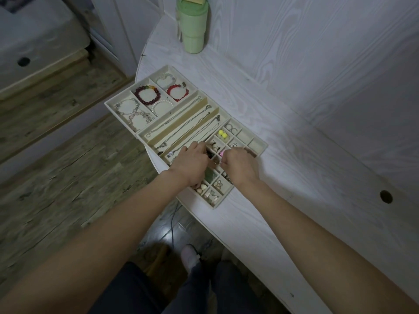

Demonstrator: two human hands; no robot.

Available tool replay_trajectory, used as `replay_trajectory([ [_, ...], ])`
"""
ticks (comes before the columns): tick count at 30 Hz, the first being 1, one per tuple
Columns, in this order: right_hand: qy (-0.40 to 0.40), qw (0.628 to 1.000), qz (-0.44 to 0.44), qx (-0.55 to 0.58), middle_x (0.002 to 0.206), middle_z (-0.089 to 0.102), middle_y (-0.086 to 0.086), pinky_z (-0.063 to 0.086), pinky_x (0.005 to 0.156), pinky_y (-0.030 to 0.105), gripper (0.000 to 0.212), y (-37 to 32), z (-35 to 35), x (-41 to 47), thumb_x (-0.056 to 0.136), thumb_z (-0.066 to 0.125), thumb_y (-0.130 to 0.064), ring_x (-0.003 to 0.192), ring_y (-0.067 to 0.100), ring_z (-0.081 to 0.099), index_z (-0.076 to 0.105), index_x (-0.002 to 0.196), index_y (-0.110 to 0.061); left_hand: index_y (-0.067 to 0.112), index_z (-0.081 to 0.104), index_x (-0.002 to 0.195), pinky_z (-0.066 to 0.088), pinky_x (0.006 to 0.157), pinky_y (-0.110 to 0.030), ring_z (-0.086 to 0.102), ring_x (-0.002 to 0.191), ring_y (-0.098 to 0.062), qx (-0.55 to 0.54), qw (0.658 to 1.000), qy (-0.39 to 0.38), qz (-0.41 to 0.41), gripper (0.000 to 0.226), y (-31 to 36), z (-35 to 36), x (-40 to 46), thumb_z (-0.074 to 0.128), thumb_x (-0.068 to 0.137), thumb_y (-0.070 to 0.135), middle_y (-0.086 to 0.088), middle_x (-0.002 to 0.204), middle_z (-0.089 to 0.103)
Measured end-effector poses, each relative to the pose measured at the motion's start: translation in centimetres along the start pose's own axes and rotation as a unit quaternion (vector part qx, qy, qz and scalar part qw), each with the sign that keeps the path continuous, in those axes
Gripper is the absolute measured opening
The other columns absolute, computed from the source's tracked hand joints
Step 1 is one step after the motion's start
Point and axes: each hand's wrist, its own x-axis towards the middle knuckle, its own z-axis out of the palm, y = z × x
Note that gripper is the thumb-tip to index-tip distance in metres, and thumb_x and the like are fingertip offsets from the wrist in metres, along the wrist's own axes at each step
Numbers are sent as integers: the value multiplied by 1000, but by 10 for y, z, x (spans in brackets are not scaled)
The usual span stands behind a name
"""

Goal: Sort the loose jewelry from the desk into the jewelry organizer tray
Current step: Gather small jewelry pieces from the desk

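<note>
White desk (294, 123): both hands over organizer tray (260, 146).

The scene is viewed from a single head-worn camera, aimed steeply downward at the tabletop (294, 109) from close above.

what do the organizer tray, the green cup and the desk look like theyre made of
Organizer tray: cream, matte, soft-looking lining, probably velvet or flocked board.
Green cup: pale green, dull and evenly coloured, likely plastic.
Desk: white with a printed-looking wood grain, probably laminate rather than bare wood.
</note>
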Motion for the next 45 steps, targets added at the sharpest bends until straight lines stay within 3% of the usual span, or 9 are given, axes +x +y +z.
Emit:
replay_trajectory([
  [12, -10, 994, -50, -99, 75, 48, 6, 36, 54, 29, 29, -10, -2, 1, 74, 52, 18, 64, 23, 44, 48, 68, -10, 25, 58, 127, 32, 98, -34, 34, 118, -23, -30, 1000, 0, -10, 41, -5, -1, -4, 54, 88, 13, -6, 124, 39],
  [22, -12, 995, -45, -86, 81, 50, 8, 38, 56, 29, 22, -10, -6, 0, 81, 53, 13, 66, 23, 47, 64, 87, -5, 22, 61, 124, 32, 98, -34, 33, 119, -23, -16, 1000, 9, -1, 38, 0, -3, -2, 53, 89, 11, -6, 129, 38],
  [27, 14, 998, -5, 58, 90, 62, 8, 53, 71, 34, 12, -3, -8, -3, 93, 55, -7, 79, 23, 62, 67, 89, -8, 27, 58, 128, 32, 98, -35, 34, 119, -23, -17, 1000, 14, 1, 39, 1, -5, -4, 55, 90, 15, -5, 127, 39],
  [30, 32, 982, 27, 187, 74, 55, 6, 52, 79, 38, 34, 1, -11, -4, 97, 46, -13, 63, 14, 52, 58, 65, -18, 27, 59, 127, 32, 98, -35, 33, 122, -24, 0, 1000, 18, 10, 37, 3, -6, -6, 57, 90, 20, -6, 133, 37],
  [31, 31, 973, 36, 226, 75, 56, 6, 50, 85, 37, 36, 1, -13, -5, 98, 41, -11, 66, 15, 52, 60, 67, -17, 27, 59, 126, 31, 99, -36, 32, 124, -24, 6, 1000, 17, 15, 37, 4, -6, -6, 59, 89, 21, -7, 137, 36],
  [33, -1, 956, 67, 286, 99, 64, 10, 43, 95, 29, 33, 3, -15, -7, 99, 36, -8, 93, 20, 58, 68, 103, -4, 27, 59, 126, 31, 100, -36, 31, 126, -25, 13, 1000, 12, 20, 39, 5, -8, -7, 60, 88, 21, -7, 141, 33],
  [35, -27, 927, 107, 359, 104, 64, 9, 42, 89, 27, 34, 7, -15, -6, 98, 36, -3, 95, 18, 58, 61, 121, -2, 27, 58, 127, 31, 100, -36, 31, 126, -24, 9, 1000, 14, 22, 40, 5, -10, -8, 59, 89, 18, -7, 140, 34],
  [40, -14, 835, 138, 533, 87, 70, 7, 53, 73, 19, 22, 15, -16, -5, 91, 49, 8, 78, 13, 66, 61, 89, -11, 29, 53, 132, 33, 95, -33, 36, 116, -22, -113, 993, 25, -14, 51, 3, -16, -10, 52, 87, 3, -3, 118, 41],
  [45, -34, 799, 128, 586, 86, 67, 6, 58, 74, 20, 21, 19, -18, -8, 85, 62, 8, 72, 16, 69, 66, 77, -11, 24, 55, 131, 36, 91, -33, 38, 112, -23, -157, 986, 30, -47, 48, -3, -13, -16, 51, 88, 4, -4, 114, 43],
])
